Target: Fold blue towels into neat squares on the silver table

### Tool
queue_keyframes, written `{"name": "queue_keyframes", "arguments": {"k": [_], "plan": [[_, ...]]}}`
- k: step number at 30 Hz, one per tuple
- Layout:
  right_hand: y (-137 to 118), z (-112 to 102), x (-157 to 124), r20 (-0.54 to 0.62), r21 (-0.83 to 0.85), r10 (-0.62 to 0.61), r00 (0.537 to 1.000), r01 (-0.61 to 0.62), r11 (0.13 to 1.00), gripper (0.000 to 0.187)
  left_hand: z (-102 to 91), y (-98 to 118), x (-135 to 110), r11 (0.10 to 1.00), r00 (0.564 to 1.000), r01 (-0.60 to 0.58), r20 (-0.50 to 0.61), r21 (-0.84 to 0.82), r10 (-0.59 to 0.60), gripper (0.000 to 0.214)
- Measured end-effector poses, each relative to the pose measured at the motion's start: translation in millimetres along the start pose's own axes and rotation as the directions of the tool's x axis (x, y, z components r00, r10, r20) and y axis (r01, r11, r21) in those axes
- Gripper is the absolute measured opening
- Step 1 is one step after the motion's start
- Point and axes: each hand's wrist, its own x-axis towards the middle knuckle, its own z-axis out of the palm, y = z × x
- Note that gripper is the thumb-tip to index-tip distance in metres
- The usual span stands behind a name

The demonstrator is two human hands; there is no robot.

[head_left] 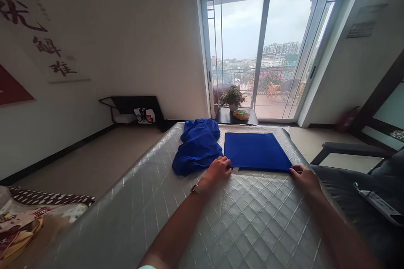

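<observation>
A blue cloth (256, 151), folded into a flat, near-square shape, lies on a table with a silver quilted cover (252, 214). My left hand (218, 170), its fingers curled, grips the near left corner. At the near right corner, my right hand (304, 177) pinches the edge between thumb and fingers. A small white tag (235, 170) pokes out from the near edge beside my left hand. Left of the folded piece is a crumpled heap of blue fabric (198, 148), close to my left fingers.
Beyond the far edge stands a small dark table (223, 117) with a potted plant (233, 97) and a yellow packet (241, 114), before sliding glass doors. On the right, a dark armchair (337, 180) holds a white power strip (378, 204). A basket (23, 239) sits at lower left.
</observation>
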Motion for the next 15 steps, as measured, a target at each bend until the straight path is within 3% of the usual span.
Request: {"name": "queue_keyframes", "arguments": {"k": [6,10,13,15], "plan": [[0,-6,4,-0.015,0.121,0.074,0.997,-0.072,0.99,0.034,-2.4,-5,2,1.0,1.0,-0.014,0.02,0.006,0.014,0.016],[5,-16,9,0.055,0.175,0.128,0.99,-0.136,0.975,0.035,-3.6,-6,2,0.998,0.998,-0.061,0.032,-0.016,0.062,0.016],[12,-20,14,0.095,0.098,0.11,0.989,-0.12,0.988,0.029,-6.5,-7,2,0.996,0.995,-0.083,0.046,-0.022,0.084,0.014],[16,-21,18,0.046,-0.014,0.041,0.998,-0.04,0.999,0.025,-9.1,-7,2,0.997,0.996,-0.081,0.041,-0.011,0.081,0.012]]}}
